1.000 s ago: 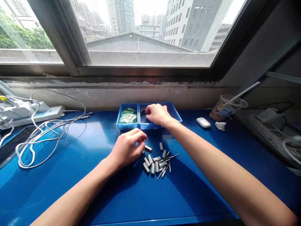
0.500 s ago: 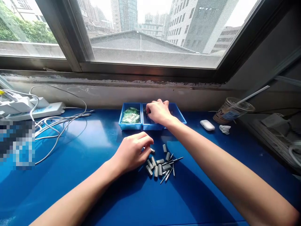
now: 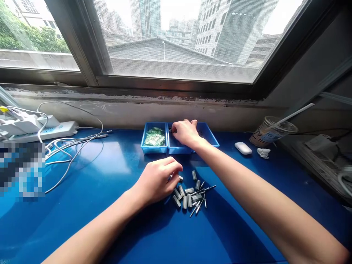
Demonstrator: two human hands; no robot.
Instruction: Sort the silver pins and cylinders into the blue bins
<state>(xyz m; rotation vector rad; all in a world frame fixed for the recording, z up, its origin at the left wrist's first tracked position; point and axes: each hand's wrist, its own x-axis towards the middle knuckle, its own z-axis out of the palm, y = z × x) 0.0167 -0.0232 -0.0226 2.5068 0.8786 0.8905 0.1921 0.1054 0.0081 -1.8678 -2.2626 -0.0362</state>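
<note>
My left hand (image 3: 159, 180) has its fingers curled in a pinch just above the table. The end of a short metal hex standoff (image 3: 180, 178) pokes out at the fingertips, mostly hidden behind the thumb. Right beside it lies a loose pile of hex standoffs (image 3: 189, 200) mixed with thin metal pop rivets (image 3: 209, 188). My right hand (image 3: 186, 132) reaches down into the middle blue bin (image 3: 179, 150), its fingers bent and the tips hidden. Small dark ring-like parts (image 3: 170, 129) show at that bin's back left corner.
To the left stands another blue bin (image 3: 154, 149) with green items in clear wrapping (image 3: 154, 138); a third bin (image 3: 215, 143) is at the right. Farther right are a white earbud case (image 3: 243, 148), crumpled tissue (image 3: 263, 153) and a plastic cup (image 3: 268, 134). Cables (image 3: 79, 141) and a power strip (image 3: 59, 128) lie left.
The whole view has shifted slightly, with everything a little lower and to the right. Both hands keep nearly the same place and pose relative to the bins and the pile.
</note>
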